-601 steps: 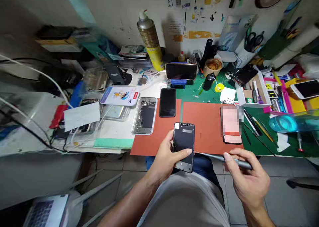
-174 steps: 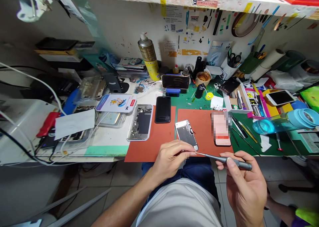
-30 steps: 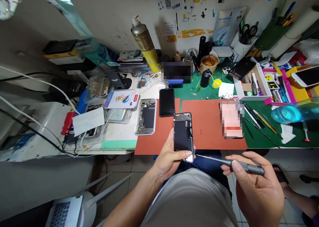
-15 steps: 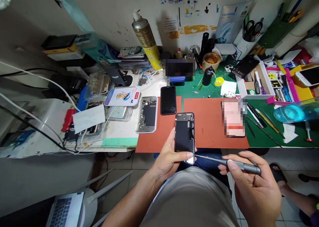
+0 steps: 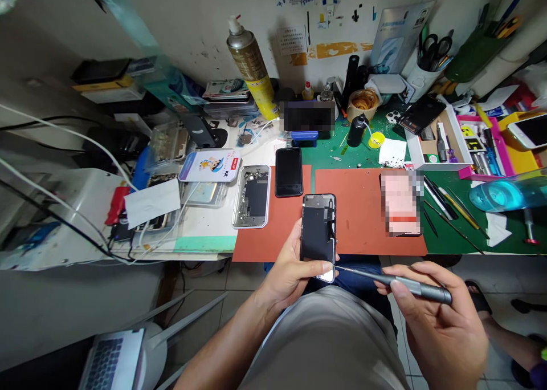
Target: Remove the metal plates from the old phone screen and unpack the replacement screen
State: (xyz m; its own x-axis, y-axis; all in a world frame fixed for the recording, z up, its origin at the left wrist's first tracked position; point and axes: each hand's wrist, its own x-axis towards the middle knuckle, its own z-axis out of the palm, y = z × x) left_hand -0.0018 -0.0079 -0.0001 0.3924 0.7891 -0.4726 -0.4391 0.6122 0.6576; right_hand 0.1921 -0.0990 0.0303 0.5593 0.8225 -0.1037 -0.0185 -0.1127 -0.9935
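My left hand [image 5: 294,270] is closed around the lower part of a phone screen assembly [image 5: 317,230], its dark inner side facing up and its thumb lying across the lower edge. My right hand [image 5: 436,316] grips the grey handle of a slim screwdriver-like tool [image 5: 410,286]. The tool's thin shaft points left, and its tip meets the screen's lower right edge beside my left thumb. Both hands are in front of the table edge, above my lap. An opened phone body [image 5: 252,197] lies on the table, left of a dark phone [image 5: 289,172].
An orange-brown mat [image 5: 348,207] covers the front of the green work surface. On its right lies a blurred pink phone [image 5: 400,202]. Several pens and tweezers [image 5: 457,207], a blue bottle [image 5: 504,193] and a white tool box [image 5: 444,145] are further right. A spray can [image 5: 254,68] stands behind.
The screen assembly has shifted very slightly to the right. My right hand and the tool have moved a little right and down, with the tip still at the screen's edge.
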